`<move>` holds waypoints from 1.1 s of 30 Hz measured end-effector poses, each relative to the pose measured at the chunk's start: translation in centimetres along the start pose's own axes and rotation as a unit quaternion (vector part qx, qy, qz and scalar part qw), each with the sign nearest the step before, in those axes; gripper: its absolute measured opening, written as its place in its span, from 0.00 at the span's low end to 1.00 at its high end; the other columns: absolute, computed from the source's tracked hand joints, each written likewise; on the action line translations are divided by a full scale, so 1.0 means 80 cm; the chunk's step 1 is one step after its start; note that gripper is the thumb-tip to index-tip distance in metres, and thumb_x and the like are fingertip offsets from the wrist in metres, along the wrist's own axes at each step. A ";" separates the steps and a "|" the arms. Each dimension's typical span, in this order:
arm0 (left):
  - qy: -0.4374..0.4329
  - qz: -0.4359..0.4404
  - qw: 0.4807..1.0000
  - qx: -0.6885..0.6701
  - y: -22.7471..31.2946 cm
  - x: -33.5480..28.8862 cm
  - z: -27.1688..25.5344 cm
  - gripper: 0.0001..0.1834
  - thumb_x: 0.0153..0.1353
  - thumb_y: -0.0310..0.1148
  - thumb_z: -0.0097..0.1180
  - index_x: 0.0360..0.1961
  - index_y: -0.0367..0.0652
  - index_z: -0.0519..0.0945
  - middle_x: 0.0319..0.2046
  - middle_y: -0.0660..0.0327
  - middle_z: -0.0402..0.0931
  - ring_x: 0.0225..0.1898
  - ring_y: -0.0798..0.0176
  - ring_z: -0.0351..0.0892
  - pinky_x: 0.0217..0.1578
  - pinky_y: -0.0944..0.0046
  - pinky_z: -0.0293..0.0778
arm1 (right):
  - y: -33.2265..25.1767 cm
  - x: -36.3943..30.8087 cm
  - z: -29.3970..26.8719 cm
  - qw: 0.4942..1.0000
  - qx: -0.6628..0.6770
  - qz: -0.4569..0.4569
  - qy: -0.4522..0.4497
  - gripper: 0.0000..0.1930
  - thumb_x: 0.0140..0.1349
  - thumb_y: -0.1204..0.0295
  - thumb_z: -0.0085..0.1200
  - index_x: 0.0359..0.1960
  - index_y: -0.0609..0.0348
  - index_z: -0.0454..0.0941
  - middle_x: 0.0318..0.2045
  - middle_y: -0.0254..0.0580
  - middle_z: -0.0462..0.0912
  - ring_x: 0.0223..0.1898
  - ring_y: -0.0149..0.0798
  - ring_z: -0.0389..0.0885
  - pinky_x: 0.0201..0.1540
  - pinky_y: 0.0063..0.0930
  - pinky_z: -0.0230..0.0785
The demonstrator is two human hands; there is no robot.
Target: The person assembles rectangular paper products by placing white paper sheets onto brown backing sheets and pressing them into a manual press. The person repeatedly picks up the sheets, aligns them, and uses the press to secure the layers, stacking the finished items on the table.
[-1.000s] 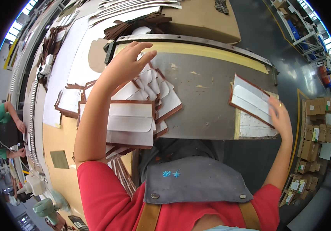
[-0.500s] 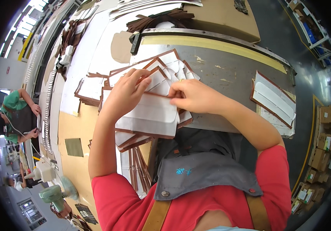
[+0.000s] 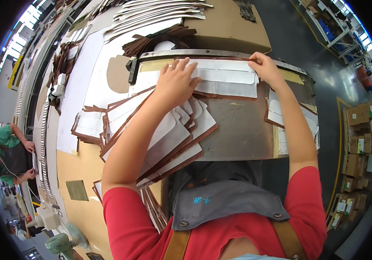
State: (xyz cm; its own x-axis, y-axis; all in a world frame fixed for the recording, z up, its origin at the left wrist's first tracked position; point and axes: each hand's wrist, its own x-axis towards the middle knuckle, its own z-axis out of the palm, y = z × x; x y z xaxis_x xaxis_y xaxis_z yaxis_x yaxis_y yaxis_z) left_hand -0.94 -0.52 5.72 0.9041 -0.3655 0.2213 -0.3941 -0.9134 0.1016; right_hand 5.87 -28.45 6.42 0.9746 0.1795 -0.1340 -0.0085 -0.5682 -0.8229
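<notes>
A white panel with brown leather-like edging [image 3: 225,76] lies on the grey metal plate [image 3: 233,125], its far edge along a metal bar [image 3: 160,53]. My left hand [image 3: 176,82] rests on the panel's left part with its fingers spread. At the far right corner, my right hand [image 3: 266,69] pinches the panel between thumb and fingers. Beneath my left forearm fans a pile of similar brown-edged white panels [image 3: 168,136], partly hidden by the arm. One more such panel [image 3: 296,113] lies at the plate's right side, partly behind my right forearm.
Yellow tape [image 3: 287,77] runs beside the bar. Behind it stand brown strips [image 3: 160,38], a cardboard box [image 3: 225,32] and stacked white pieces [image 3: 155,13]. A person in green [image 3: 10,149] works at the far left. Boxes [image 3: 359,145] line the right floor.
Both hands have moved away from me, the right one also rightward. One panel has gone from the pile to the metal bar. My left fingers have spread, and the view has shifted.
</notes>
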 end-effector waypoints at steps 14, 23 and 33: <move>-0.040 -0.027 0.999 -0.013 0.005 0.014 0.036 0.25 0.63 0.47 0.44 0.60 0.50 0.65 0.61 0.54 0.60 0.62 0.40 0.56 0.60 0.50 0.55 | 0.028 -0.052 0.027 0.899 -0.361 -0.223 0.107 0.16 0.63 0.67 0.47 0.50 0.59 0.73 0.54 0.43 0.73 0.56 0.45 0.70 0.56 0.34 0.64; 0.036 0.005 0.999 0.031 0.006 0.015 0.041 0.24 0.63 0.45 0.47 0.58 0.50 0.67 0.58 0.50 0.62 0.59 0.40 0.60 0.56 0.51 0.61 | 0.025 -0.049 0.029 0.883 -0.394 -0.228 0.116 0.16 0.63 0.69 0.46 0.50 0.62 0.71 0.54 0.45 0.72 0.57 0.44 0.68 0.55 0.35 0.65; 0.034 0.010 0.999 0.007 0.016 0.015 0.039 0.22 0.60 0.39 0.51 0.52 0.39 0.68 0.49 0.47 0.68 0.48 0.44 0.69 0.46 0.54 0.70 | 0.022 -0.060 0.031 0.891 -0.392 -0.209 0.096 0.16 0.61 0.75 0.44 0.51 0.64 0.70 0.53 0.49 0.72 0.55 0.46 0.70 0.52 0.34 0.70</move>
State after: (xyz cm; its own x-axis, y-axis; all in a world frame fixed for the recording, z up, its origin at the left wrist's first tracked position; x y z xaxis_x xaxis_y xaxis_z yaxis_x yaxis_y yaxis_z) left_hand 0.15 -2.66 3.07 0.8829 -0.3710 0.2878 -0.4089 -0.9088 0.0828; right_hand 0.66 -28.33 4.29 0.8769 0.4091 0.2524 0.4497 -0.8837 -0.1300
